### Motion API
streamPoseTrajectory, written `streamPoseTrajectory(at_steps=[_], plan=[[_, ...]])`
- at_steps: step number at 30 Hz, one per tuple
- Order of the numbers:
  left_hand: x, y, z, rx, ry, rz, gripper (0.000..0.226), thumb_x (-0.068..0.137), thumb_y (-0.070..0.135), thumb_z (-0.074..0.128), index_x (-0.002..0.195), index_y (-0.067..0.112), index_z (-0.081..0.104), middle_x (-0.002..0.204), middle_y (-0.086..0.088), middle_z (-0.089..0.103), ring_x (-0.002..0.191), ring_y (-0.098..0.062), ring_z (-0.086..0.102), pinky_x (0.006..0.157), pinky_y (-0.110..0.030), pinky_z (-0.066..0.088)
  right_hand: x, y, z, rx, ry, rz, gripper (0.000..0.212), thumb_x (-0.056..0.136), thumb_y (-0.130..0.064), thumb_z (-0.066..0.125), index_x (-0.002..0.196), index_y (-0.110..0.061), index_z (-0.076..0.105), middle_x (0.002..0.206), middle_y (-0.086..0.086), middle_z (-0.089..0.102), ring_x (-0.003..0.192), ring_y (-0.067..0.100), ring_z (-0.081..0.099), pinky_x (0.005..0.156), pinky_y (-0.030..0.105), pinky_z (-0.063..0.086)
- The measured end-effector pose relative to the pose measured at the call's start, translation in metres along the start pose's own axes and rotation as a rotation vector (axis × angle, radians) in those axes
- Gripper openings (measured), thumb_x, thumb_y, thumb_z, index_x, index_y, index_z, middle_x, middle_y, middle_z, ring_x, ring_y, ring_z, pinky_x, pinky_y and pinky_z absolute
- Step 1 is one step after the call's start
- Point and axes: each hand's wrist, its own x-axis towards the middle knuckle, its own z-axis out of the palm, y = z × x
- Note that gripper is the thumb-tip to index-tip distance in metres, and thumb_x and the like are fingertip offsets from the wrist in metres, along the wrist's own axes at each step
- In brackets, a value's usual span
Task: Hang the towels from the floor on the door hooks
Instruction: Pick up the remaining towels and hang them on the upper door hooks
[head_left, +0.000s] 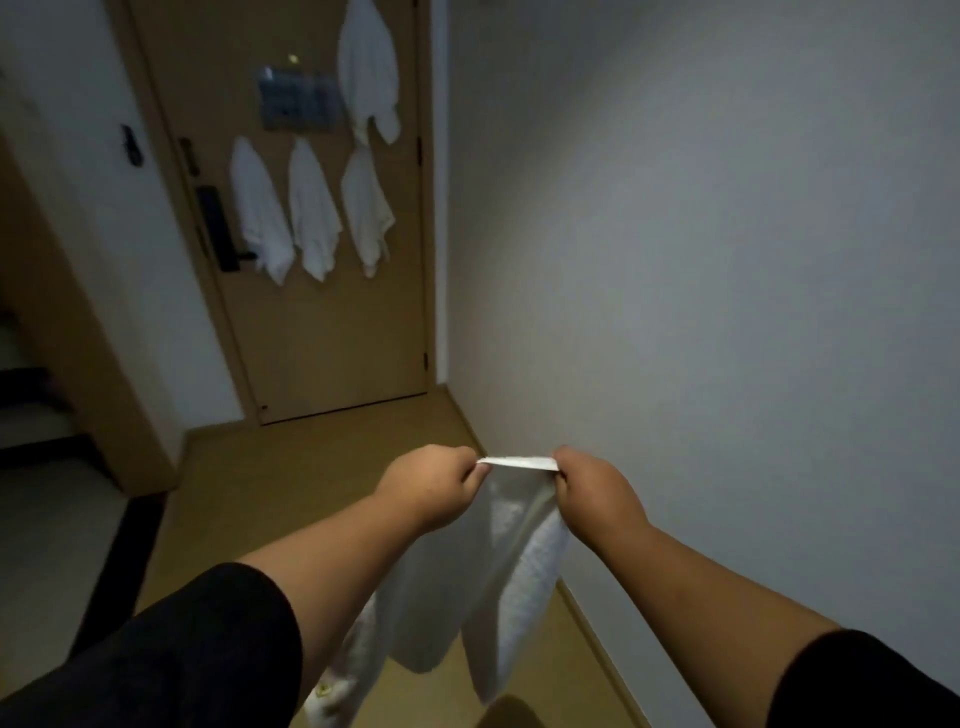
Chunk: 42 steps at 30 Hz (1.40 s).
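Observation:
A white towel (498, 566) hangs in front of me, its top edge stretched taut between my hands. My left hand (431, 483) pinches the left end of that edge and my right hand (587, 486) pinches the right end. The rest of the towel droops toward the floor between my forearms. Ahead stands a wooden door (332, 332), shut. Several white towels hang on it: a large one (369, 73) at the upper right and three smaller ones in a row below, left (260, 213), middle (311, 213) and right (366, 213). The hooks themselves are hidden under the towels.
A plain wall (701, 260) runs close along my right. The door carries a black lock with a handle (218, 228) and a framed notice (296, 98). Wooden floor (322, 467) leads to the door. A dark opening and a tiled area lie on the left.

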Motion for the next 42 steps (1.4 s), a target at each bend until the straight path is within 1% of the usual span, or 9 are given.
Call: streamPoseTrajectory(at_steps=[3,7,12,17,21,27,37,39,42], plan=[[0.020,-0.045,-0.019,0.072,0.014,-0.114,0.041,0.097,0.052,0.032,0.075,0.021,0.046,0.079,-0.001,0.060,0.083,-0.027,0.060,0.059,-0.032,0.039,0.063,-0.028,0.012,-0.009,-0.063,-0.151,0.015,0.094,-0.024,0.044,0.098,-0.022,0.058,0.102,0.010,0.067,0.094,0.034,0.061,0.067,0.032,0.041],[0.068,-0.089,-0.045,0.144,0.046,-0.263,0.050,0.095,0.059,0.029,0.069,0.022,0.049,0.067,0.006,0.051,0.075,-0.024,0.056,0.060,-0.032,0.044,0.152,-0.055,0.008,0.005,-0.090,-0.317,0.015,0.095,-0.024,0.044,0.099,-0.019,0.058,0.101,0.010,0.067,0.094,0.033,0.060,0.068,0.034,0.044],[0.149,-0.125,-0.083,0.201,0.121,-0.416,0.053,0.094,0.063,0.029,0.071,0.022,0.053,0.071,0.004,0.054,0.073,-0.022,0.053,0.060,-0.032,0.043,0.273,-0.077,-0.010,0.150,-0.075,-0.434,0.017,0.095,-0.023,0.044,0.096,-0.019,0.061,0.095,0.010,0.068,0.088,0.032,0.062,0.073,0.038,0.052],[0.221,-0.151,-0.125,0.215,0.179,-0.510,0.057,0.093,0.066,0.027,0.073,0.022,0.056,0.069,0.003,0.057,0.069,-0.018,0.055,0.057,-0.031,0.044,0.379,-0.096,-0.036,0.190,-0.106,-0.497,0.020,0.098,-0.032,0.046,0.092,-0.020,0.061,0.091,0.005,0.066,0.085,0.026,0.059,0.072,0.034,0.049],[0.263,-0.170,-0.157,0.282,0.210,-0.526,0.058,0.094,0.065,0.025,0.075,0.023,0.060,0.068,0.002,0.057,0.063,-0.014,0.052,0.051,-0.030,0.036,0.442,-0.120,-0.057,0.106,-0.095,-0.564,0.026,0.099,-0.036,0.041,0.088,-0.018,0.057,0.085,0.003,0.061,0.077,0.022,0.056,0.065,0.033,0.044],[0.325,-0.221,-0.209,0.342,0.244,-0.490,0.060,0.094,0.066,0.026,0.072,0.022,0.060,0.068,0.000,0.060,0.062,-0.015,0.056,0.051,-0.029,0.038,0.526,-0.158,-0.078,-0.095,0.005,-0.679,0.028,0.102,-0.041,0.033,0.086,-0.022,0.048,0.080,0.000,0.057,0.070,0.018,0.053,0.062,0.036,0.045],[0.431,-0.365,-0.317,0.471,0.385,-0.383,0.064,0.090,0.072,0.029,0.068,0.021,0.059,0.066,0.001,0.059,0.062,-0.014,0.056,0.053,-0.028,0.041,0.683,-0.269,-0.093,-0.150,0.195,-0.742,0.032,0.103,-0.041,0.032,0.080,-0.023,0.043,0.076,0.001,0.053,0.066,0.017,0.050,0.052,0.033,0.032],[0.453,-0.399,-0.334,0.476,0.421,-0.369,0.066,0.088,0.074,0.029,0.068,0.020,0.061,0.066,0.002,0.059,0.064,-0.014,0.057,0.055,-0.029,0.043,0.714,-0.294,-0.093,-0.172,0.221,-0.741,0.032,0.103,-0.043,0.031,0.081,-0.024,0.043,0.075,0.001,0.053,0.066,0.017,0.051,0.052,0.033,0.034],[0.488,-0.449,-0.352,0.446,0.444,-0.355,0.068,0.087,0.075,0.029,0.067,0.020,0.062,0.065,0.002,0.059,0.063,-0.014,0.057,0.057,-0.030,0.046,0.760,-0.325,-0.093,-0.215,0.261,-0.747,0.033,0.103,-0.044,0.030,0.088,-0.021,0.049,0.078,0.002,0.056,0.069,0.019,0.055,0.062,0.039,0.048]])
